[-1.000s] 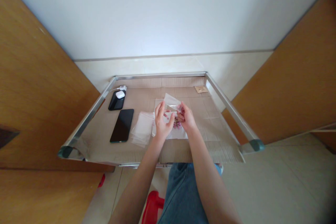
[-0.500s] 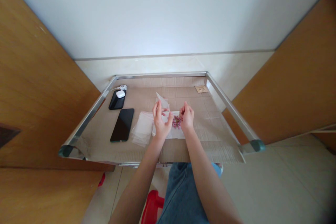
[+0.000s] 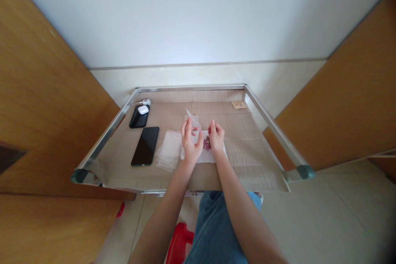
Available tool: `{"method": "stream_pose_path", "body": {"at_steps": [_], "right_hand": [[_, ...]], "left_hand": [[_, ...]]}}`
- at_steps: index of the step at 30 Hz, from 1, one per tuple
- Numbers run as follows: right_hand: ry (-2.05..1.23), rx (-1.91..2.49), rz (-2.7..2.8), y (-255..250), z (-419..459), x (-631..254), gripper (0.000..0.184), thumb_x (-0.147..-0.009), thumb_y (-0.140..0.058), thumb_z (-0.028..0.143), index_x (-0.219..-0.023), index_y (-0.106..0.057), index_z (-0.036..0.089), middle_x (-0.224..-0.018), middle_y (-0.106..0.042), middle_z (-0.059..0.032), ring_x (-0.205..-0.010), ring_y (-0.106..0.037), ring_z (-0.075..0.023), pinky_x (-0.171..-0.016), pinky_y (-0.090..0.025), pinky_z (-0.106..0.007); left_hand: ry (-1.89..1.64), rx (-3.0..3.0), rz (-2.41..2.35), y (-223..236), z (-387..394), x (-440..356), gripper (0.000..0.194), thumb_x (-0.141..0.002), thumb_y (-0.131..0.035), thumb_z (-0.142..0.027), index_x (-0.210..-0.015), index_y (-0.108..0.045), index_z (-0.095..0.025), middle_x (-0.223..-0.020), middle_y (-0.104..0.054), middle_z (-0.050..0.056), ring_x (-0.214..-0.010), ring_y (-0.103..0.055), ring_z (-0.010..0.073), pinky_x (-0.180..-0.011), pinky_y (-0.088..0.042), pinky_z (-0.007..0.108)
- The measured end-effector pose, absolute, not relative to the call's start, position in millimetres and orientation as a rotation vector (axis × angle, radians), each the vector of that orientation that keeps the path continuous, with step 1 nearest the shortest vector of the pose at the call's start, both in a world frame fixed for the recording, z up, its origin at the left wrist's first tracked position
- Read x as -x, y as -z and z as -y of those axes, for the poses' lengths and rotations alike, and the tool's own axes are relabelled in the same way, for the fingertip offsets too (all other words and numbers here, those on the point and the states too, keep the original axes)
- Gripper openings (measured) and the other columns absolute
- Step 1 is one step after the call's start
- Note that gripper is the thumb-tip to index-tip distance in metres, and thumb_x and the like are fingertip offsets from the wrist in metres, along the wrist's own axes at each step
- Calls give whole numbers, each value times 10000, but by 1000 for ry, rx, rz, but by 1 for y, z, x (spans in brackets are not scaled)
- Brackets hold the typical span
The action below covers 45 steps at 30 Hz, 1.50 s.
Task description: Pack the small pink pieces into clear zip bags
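Observation:
My left hand is curved, thumb and fingers round a small translucent white bag whose pointed edge sticks up beyond the fingertips. Close by on the right, my right hand has its fingertips pinched together; whatever is between them is too small to make out. Beneath and between the hands lies a pile of small pinkish dried buds, partly covered by the right hand. The pile rests on a white sheet. Left of my left hand, several flat translucent bags overlap in a loose stack.
Cardboard lines the metal-framed table. At left are a large black phone and a smaller black device with a white earbud case on it. A brown paper piece lies at back right. A red stool stands below.
My right hand has moved left, nearer my left hand, and now covers more of the bud pile. My left hand keeps nearly the same place and pose.

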State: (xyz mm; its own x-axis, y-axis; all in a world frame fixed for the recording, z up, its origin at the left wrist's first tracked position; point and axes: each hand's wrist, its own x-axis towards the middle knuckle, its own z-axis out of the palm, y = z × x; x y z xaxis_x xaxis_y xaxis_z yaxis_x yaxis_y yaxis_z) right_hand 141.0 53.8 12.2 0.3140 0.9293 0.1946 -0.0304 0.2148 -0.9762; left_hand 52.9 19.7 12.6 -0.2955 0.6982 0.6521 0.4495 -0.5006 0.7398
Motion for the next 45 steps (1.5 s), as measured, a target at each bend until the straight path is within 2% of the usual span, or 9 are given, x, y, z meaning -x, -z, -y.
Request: {"method": "stream_pose_path", "body": {"at_steps": [11,23,31,45], "right_hand": [[-772,1174,1107,-12,-53,-140,448,-828,-419,541,-578,-521,183,-521,-475,29,-520,-425,-107,-530,-316,-225],[-932,1145,977,-16,-52,-140,491,-809,-402,602,-573,-525,190,-500,-455,34,-452,-397,-91,-466,-320,-221],[-992,1128,901,-20,-52,-140,518,-799,-388,634,-570,-525,190,-503,-469,18,-474,-430,-101,-487,-360,-223],[-1008,1109,944,-28,-47,-139,524,-802,-392,624,-616,-591,176,-530,-522,2,-501,-487,-103,-511,-395,-222]], "left_hand": [[-1889,-1742,-1450,-14,-19,-53,562,-845,-529,-321,-1367,-328,-267,-1307,-399,139,-822,-620,130,-728,-540,311],[-1901,-1752,-1444,-15,-19,-53,535,-850,-523,-329,-1351,-353,-254,-1292,-412,137,-804,-618,124,-754,-537,323],[-1905,-1766,-1438,-15,-19,-53,541,-847,-529,-313,-1353,-345,-267,-1289,-415,134,-796,-615,124,-692,-536,301],[-1909,-1732,-1441,-15,-18,-53,528,-843,-534,-319,-1341,-366,-265,-1291,-422,132,-800,-618,126,-715,-536,311]]}}
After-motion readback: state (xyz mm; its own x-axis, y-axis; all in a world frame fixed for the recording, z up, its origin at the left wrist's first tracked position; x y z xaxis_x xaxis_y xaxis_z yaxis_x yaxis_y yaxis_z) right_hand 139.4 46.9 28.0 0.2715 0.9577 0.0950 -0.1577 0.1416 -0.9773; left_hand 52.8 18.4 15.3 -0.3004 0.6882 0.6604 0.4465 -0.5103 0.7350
